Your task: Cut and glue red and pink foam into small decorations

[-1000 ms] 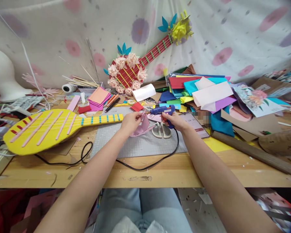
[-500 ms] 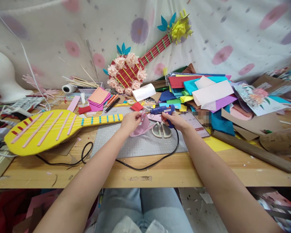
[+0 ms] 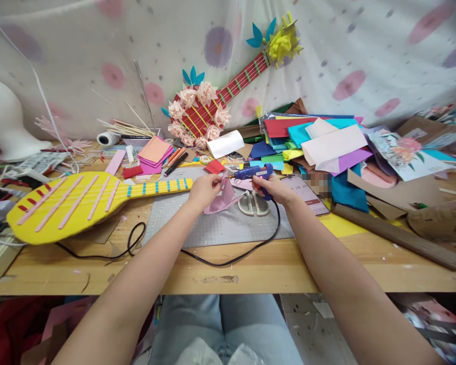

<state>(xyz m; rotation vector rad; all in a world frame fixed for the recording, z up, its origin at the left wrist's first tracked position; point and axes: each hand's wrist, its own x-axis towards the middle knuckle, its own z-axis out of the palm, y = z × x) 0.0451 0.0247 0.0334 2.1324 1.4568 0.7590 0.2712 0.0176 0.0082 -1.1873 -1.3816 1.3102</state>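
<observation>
Pinching pink paper piece [image 3: 223,198] in left hand [image 3: 204,190] fingers; right hand [image 3: 274,188] grips blue glue gun [image 3: 254,173], nozzle pointing left, long axis level, just beside paper

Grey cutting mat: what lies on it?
On the cutting mat: white-handled scissors, blades hidden under the right hand and glue gun; its cord; pink paper in the left hand.
</observation>
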